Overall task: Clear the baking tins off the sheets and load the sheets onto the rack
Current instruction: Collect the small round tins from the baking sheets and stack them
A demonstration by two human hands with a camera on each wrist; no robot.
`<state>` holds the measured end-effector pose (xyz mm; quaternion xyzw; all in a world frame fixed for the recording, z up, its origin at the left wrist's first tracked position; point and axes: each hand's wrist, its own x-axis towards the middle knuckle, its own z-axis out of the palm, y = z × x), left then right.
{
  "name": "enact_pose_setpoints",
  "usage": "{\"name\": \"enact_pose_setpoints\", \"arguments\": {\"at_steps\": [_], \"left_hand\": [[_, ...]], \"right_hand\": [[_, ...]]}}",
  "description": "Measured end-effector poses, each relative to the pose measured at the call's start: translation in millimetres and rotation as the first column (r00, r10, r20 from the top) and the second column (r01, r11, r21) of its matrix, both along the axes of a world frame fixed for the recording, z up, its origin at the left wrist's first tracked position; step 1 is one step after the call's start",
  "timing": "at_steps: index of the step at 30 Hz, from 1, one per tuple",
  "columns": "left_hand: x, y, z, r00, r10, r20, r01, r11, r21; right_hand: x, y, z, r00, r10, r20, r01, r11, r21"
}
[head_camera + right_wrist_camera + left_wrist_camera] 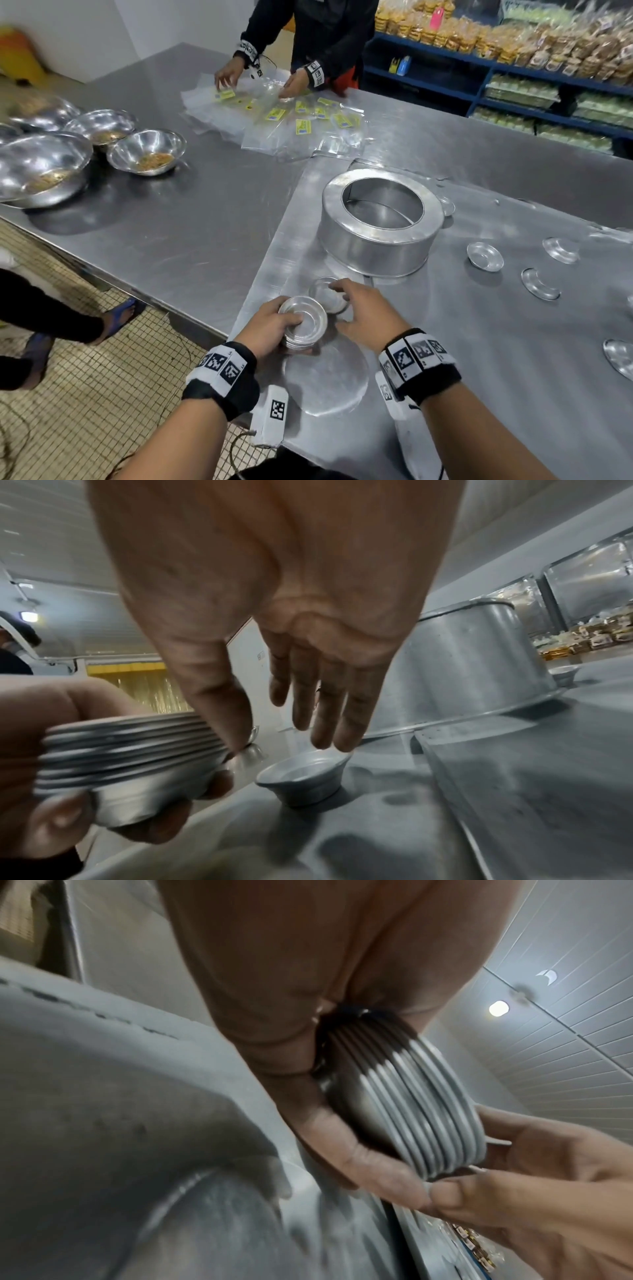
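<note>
My left hand [270,330] grips one nested stack of small tins [303,322], count unclear. My right hand [368,315], fingers loosely spread, hovers over one single tin [303,776] on the sheet [479,359]. Beyond: one large ring tin [380,222], five loose small tins, the rightmost cut off.

No word, brand or number can be read anywhere. The wrist bands [222,371] on the left hand [270,329] and right hand [368,313] bear only black-and-white square code marks, as does the white block [276,409] just below the left wrist. Far beyond both hands, the yellow labels [303,126] on the clear bags [274,137] carry print too small to make out, and the pink tag [435,17] on the shelf goods is blurred
</note>
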<state>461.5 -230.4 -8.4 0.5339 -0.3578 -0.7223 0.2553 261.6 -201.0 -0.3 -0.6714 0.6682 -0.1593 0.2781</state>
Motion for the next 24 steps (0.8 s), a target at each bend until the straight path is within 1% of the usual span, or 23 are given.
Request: {"name": "enact_pose_setpoints", "arguments": {"at_steps": [2, 5, 7, 10, 12, 16, 22, 24], "left_hand": [[6, -1, -2, 1.000, 0.000, 0.027, 0.000, 1.000, -0.008], [14, -2, -2, 0.999, 0.011, 0.046, -0.011, 1.000, 0.002], [17, -1, -3, 0.999, 0.015, 0.039, -0.015, 1.000, -0.001], [21, 2, -4, 0.999, 0.022, 0.026, -0.023, 1.000, 0.009], [23, 4, -3, 0.999, 0.025, 0.030, -0.026, 1.000, 0.012], [25, 5, -1, 0.999, 0.021, 0.041, -0.022, 1.000, 0.011], [15, 8, 1, 0.996, 0.020, 0.084, -0.018, 1.000, -0.023], [9, 9, 1, 0.995, 0.001, 0.100, 0.004, 0.999, -0.048]], "right_hand": [[1, -10, -4, 0.993, -0.004, -0.121, 0.003, 1.000, -0.008], [5, -24, -10, 0.966, 0.024, -0.259, -0.013, 0.999, 0.045], [10, -31, -11, 0.951, 0.045, -0.305, -0.020, 0.996, 0.084], [16, -37, -12, 0.941, 0.058, -0.333, -0.017, 0.992, 0.124], [18, -37, -14, 0.947, 0.034, -0.321, 0.011, 0.991, 0.136], [17, -32, -11, 0.971, -0.049, -0.235, 0.081, 0.989, 0.126], [9, -13, 11, 0.980, -0.158, -0.117, 0.166, 0.984, 0.059], [6, -5, 22, 0.980, -0.186, -0.073, 0.189, 0.981, 0.033]]}}
